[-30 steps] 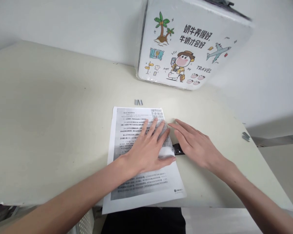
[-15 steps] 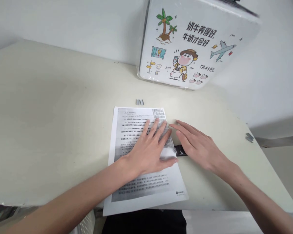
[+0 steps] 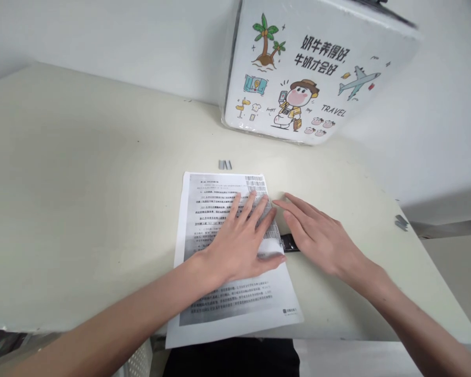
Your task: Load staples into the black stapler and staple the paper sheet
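Observation:
A printed sheet of paper [image 3: 235,330] lies on the table, its near edge overhanging the front. My left hand [image 3: 235,246] rests flat on it with fingers spread, covering part of the text. At the paper's right edge, a glossy black object [image 3: 289,243], perhaps a stapler, shows only in part; the paper bulges slightly beside it, and my right hand hides its other end. My right hand [image 3: 317,233] is just right of the sheet, fingers stretched out and close together, fingertips near the paper's edge. Whether it touches the black object, I cannot tell.
Short grey staple strips [image 3: 225,165] lie beyond the paper's top edge. More strips [image 3: 401,222] sit near the right edge of the pale table [image 3: 82,209]. A white case [image 3: 275,104] with cartoon prints stands at the back against the wall.

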